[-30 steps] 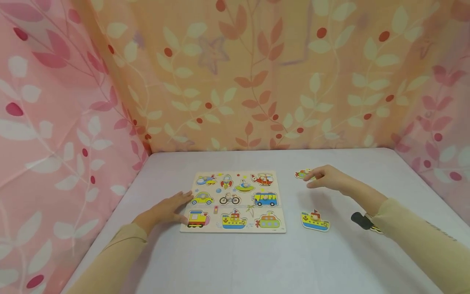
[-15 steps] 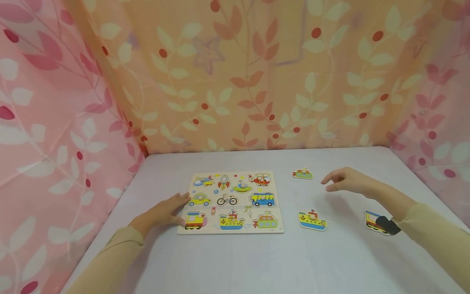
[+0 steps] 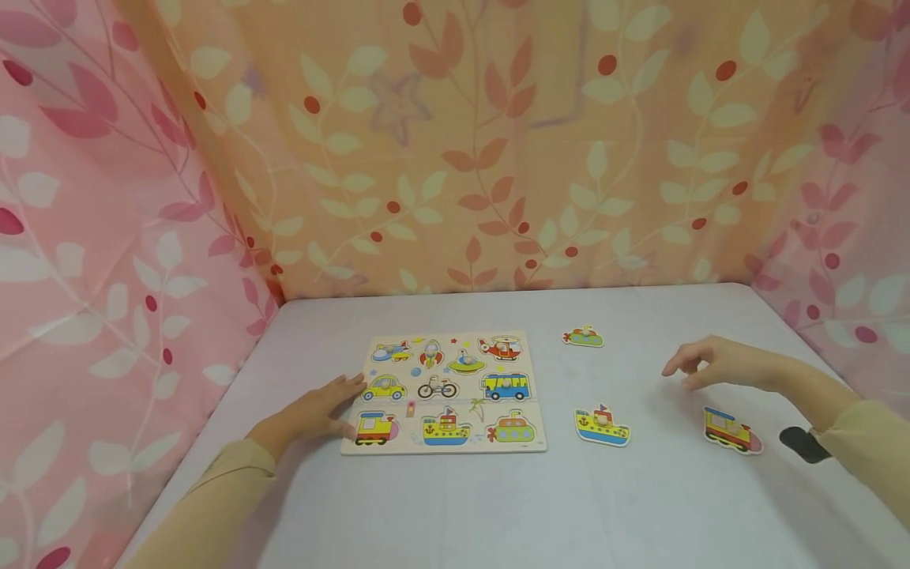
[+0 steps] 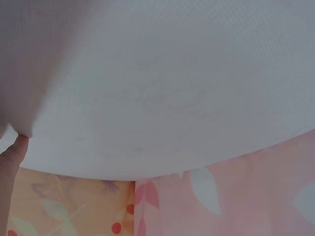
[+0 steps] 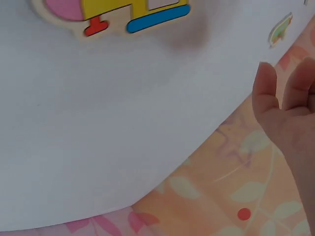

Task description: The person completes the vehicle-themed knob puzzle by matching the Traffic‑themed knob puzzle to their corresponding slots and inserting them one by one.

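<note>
A wooden peg puzzle board [image 3: 412, 407] printed with vehicles lies left of the middle of the table. My left hand [image 3: 313, 411] rests at its left edge, fingers extended along it. To the right lie three loose pieces: a submarine [image 3: 584, 337] at the back, a ship [image 3: 603, 427] nearer me, and a train [image 3: 731, 431] farther right. My right hand [image 3: 732, 365] hovers above and behind the train, its fingers loosely bent around nothing. In the right wrist view that hand [image 5: 290, 98] is at the right side, apart from the train piece [image 5: 133, 12].
A black oval object [image 3: 805, 444] shows beside the right sleeve. White cloth covers the table [image 3: 455, 514]. Flowered curtains [image 3: 455, 158] enclose its back and both sides.
My right hand has moved right and toward me, from over the submarine to behind the train, uncovering both pieces. The left hand stays at the board; the view shifts slightly.
</note>
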`<action>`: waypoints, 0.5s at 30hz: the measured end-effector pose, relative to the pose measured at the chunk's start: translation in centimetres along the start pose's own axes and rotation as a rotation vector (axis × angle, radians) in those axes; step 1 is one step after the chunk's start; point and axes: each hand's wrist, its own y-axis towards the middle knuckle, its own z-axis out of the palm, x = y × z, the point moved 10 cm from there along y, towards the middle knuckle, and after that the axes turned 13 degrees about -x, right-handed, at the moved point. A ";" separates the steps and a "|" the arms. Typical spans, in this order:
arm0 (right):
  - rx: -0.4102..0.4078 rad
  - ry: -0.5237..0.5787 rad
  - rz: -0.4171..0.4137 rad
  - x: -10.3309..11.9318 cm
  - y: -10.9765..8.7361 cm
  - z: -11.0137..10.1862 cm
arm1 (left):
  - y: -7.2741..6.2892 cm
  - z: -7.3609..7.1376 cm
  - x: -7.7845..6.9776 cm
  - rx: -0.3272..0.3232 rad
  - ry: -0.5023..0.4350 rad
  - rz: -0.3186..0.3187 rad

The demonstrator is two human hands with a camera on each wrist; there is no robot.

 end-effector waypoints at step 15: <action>0.299 0.137 0.157 -6.9 -3.3 0.7 | 0.2 0.2 0.2 0.002 0.016 0.012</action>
